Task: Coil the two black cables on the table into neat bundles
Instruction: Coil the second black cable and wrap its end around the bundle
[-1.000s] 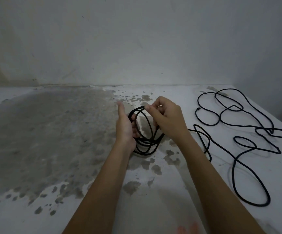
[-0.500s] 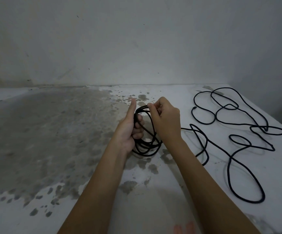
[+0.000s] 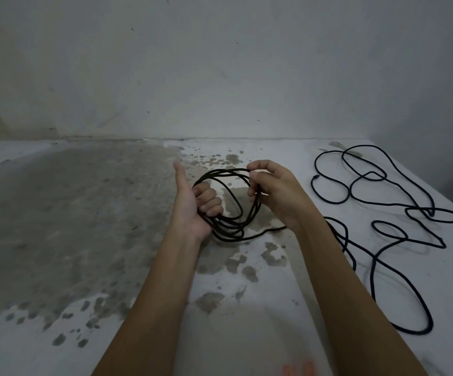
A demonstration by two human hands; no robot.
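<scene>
— How far has this got?

— Partway through the first cable, I'd say. The left hand [image 3: 192,204] has its fingers curled through a coil [image 3: 228,234] of several turns, with the thumb sticking straight up, so the bundle hangs from that hand. I can't tell whether its low side touches the table [image 3: 57,213].

— And the other hand?

— The right hand [image 3: 277,191] pinches the coil's opposite side between thumb and fingertips, closed on the strands. So the coil sits between the two hands, and both of them hold it.

— Is it neat?

— Not yet. The turns are uneven, and some sag lower than others below the left palm.

— What's left, then?

— Plenty. A tail strand [image 3: 263,233] leaves the bottom of the coil and passes under the right wrist. It heads out to the loose cable [image 3: 374,278] sprawled on the table beyond the right hand and forearm. That lot lies in open loops crossing one another, with one free end [image 3: 316,177] showing off to the right of the right hand.

— Is that one cable or two out there?

— I can't tell where one stops and the other starts. My guess is that the rest of the first cable and all of the second are in that sprawl. If so, no bundle is finished, and most of the winding is yet to come.
</scene>
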